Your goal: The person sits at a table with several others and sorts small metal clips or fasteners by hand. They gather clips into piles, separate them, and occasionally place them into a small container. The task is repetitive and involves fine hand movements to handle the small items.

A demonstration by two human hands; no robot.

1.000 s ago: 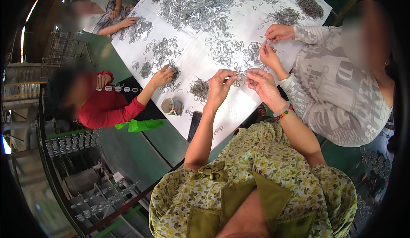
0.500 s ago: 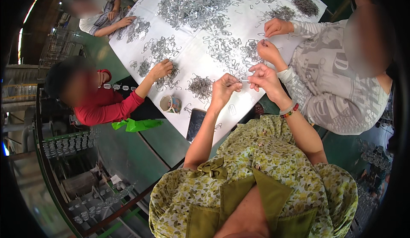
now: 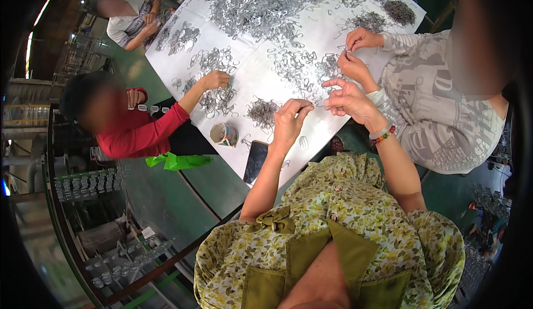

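Observation:
My left hand (image 3: 290, 125) is closed in a pinch above the white tabletop. Whatever sits at its fingertips is too small to make out. Close by on the right, my right hand (image 3: 355, 105) pinches a thin metal wire piece (image 3: 320, 106) between thumb and fingers, its index finger stretched out. A small gap lies between the two hands. Left of my left hand is a small heap of dark bent wire pieces (image 3: 262, 112). Scattered silver bent wire hooks (image 3: 291, 65) lie beyond my hands. A single wire piece (image 3: 303, 142) rests on the table below them.
A large pile of wire hooks (image 3: 252, 9) covers the far table (image 3: 244, 59). A phone (image 3: 256, 162) and a small bucket (image 3: 224, 134) stand at the near left. A person in red (image 3: 150, 134) works at left, another in a grey patterned top (image 3: 422, 92) close at right.
My hands have drawn slightly apart, and my right fingers have opened out more. The red-sleeved person's hand has lifted off a pile. The far-left person's hand has pulled back from the table.

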